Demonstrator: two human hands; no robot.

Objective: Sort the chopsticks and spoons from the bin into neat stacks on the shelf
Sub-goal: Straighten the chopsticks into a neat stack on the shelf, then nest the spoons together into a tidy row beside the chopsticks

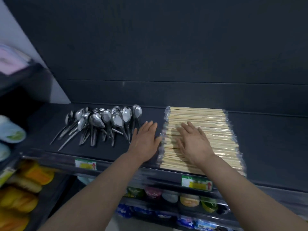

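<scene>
Dark matte shelf point(266, 139): shiny metal spoons point(106, 119) heaped left; pale wooden chopsticks point(200, 114), plastic-wrapped, stacked flat right; left hand point(145, 140) flat beside them, right hand point(195, 142) flat atop, fingers straight.

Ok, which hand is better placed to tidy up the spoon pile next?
Likely left. The left hand lies flat on the shelf beside the spoons, while the right hand rests on the chopsticks, farther off.

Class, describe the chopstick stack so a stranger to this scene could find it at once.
Find the dark shelf. On its right half, under the right hand, lies the chopstick stack. Unlike the shiny spoons to its left, it is pale, flat and plastic-wrapped.
</scene>
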